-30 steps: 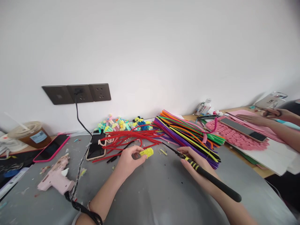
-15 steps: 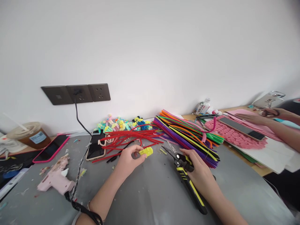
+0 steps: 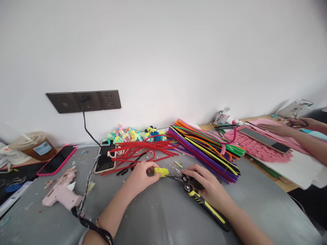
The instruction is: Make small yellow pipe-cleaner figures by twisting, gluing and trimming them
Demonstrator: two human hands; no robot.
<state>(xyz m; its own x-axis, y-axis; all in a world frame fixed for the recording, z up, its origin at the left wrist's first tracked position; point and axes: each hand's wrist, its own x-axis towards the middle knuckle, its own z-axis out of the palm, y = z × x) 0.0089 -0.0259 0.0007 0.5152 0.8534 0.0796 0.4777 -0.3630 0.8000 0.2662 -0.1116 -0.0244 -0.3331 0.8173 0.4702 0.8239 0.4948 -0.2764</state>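
Note:
My left hand [image 3: 143, 174] pinches a small coiled piece of yellow pipe cleaner [image 3: 161, 172] between thumb and fingertips, above the grey mat. In my right hand [image 3: 204, 182] is a pair of black and yellow pliers [image 3: 196, 195], gripped around the upper handles. Their dark pointed jaws reach left to the right end of the yellow coil; whether they touch or grip it I cannot tell. Just beyond the jaws lies a short yellow-green offcut [image 3: 178, 164]. Red pipe cleaners [image 3: 143, 149] are spread behind my left hand, and a bundle of many-coloured pipe cleaners [image 3: 204, 149] behind my right.
At left lie a pink glue gun [image 3: 62, 190] with its cord, a pink-cased phone [image 3: 57, 160] and a drink cup [image 3: 38, 146]. Small pipe-cleaner figures [image 3: 133, 134] line the wall. Another person's hands [image 3: 278, 129] are on pink sheets at far right, near a phone [image 3: 264, 140].
The pliers have swung left, bringing their jaws to the yellow coil. My left hand has moved slightly right and down, still holding the coil.

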